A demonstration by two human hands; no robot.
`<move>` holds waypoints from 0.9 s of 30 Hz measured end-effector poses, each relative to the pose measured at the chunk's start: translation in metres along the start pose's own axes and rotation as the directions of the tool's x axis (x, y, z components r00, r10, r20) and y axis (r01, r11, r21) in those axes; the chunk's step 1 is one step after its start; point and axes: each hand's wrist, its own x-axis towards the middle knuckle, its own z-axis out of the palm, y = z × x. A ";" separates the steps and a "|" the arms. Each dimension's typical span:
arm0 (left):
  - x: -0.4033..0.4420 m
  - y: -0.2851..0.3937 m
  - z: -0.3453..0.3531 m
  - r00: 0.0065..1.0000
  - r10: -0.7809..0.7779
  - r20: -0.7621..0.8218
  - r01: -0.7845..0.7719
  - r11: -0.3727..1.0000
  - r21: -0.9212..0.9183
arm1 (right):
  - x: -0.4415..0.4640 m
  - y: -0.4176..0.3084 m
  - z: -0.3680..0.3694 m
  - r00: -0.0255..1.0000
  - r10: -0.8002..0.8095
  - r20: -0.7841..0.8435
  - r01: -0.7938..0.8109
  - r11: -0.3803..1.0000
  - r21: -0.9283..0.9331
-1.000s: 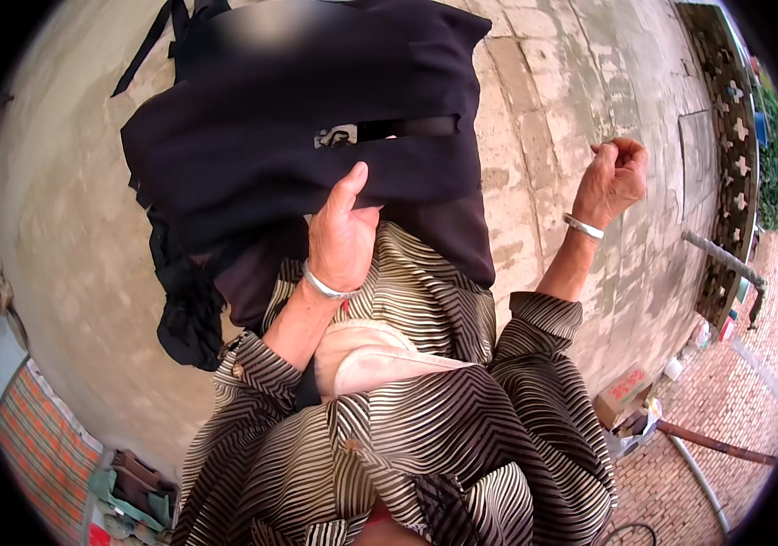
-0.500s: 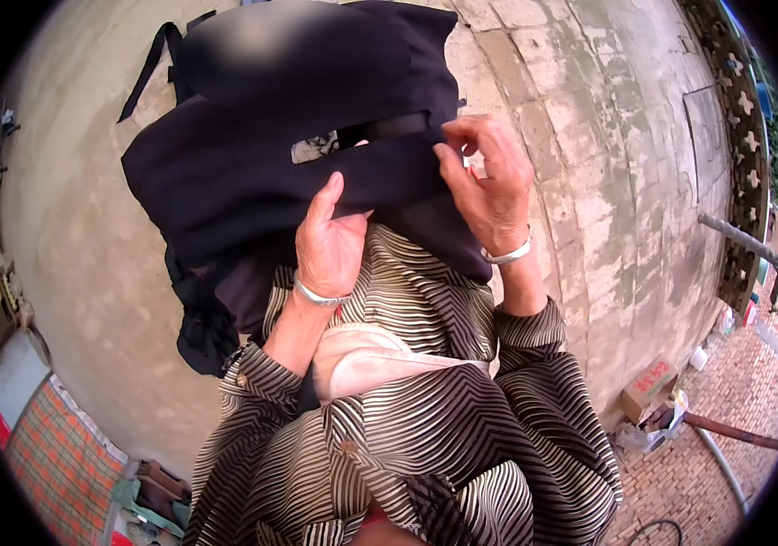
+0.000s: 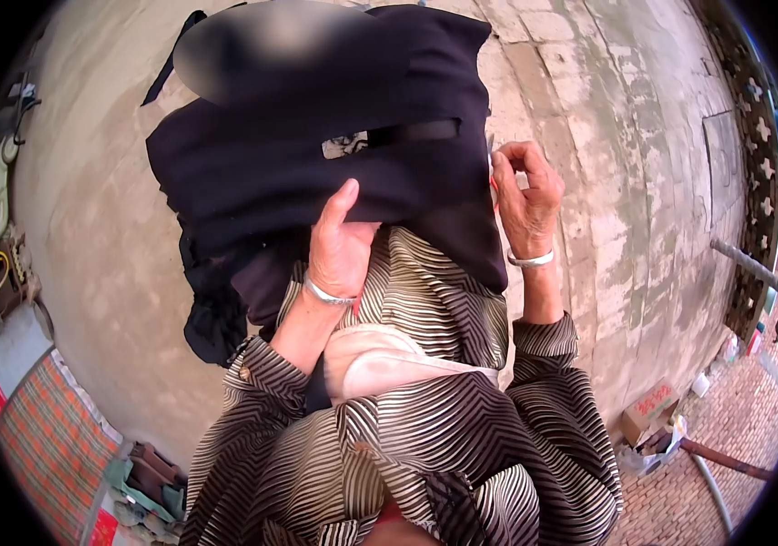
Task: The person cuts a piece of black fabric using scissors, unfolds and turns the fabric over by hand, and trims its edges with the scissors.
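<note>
A black cloth garment (image 3: 252,182) is spread over my lap, with a long slit-like opening across it. A pale patterned patch (image 3: 345,145) shows at the slit's left end. My left hand (image 3: 342,246) holds the garment's near edge, thumb on top and fingers hidden underneath. Just off the garment's right edge, my right hand (image 3: 532,196) is closed in a pinch. A bit of red and a small grey tip show at its fingers, too little to name. A dark bunched cloth (image 3: 216,318) hangs at the lower left.
Worn concrete paving (image 3: 626,182) surrounds me. A cardboard box (image 3: 648,409) and a plastic bag stand at lower right, beside a rusty pipe (image 3: 726,458). At lower left lie a plaid cloth (image 3: 57,446) and several odds and ends.
My right hand has drawn away from the garment beside the slit, to the right and slightly down. The slit's right end is now uncovered. My left hand keeps its hold.
</note>
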 end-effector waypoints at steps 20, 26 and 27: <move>-0.006 0.026 -0.009 0.980 0.029 -0.196 -0.049 0.994 -0.100 | -0.119 0.246 0.021 0.567 0.791 0.227 -0.813 0.582 0.004; -0.006 0.029 -0.012 0.968 -0.185 -0.169 0.199 0.978 0.065 | -0.159 0.311 0.052 0.440 0.896 0.055 -0.794 0.417 -0.442; -0.006 0.029 -0.015 0.959 -0.144 -0.245 0.158 0.987 0.038 | -0.156 0.323 0.055 0.308 0.945 0.111 -0.806 0.321 -0.497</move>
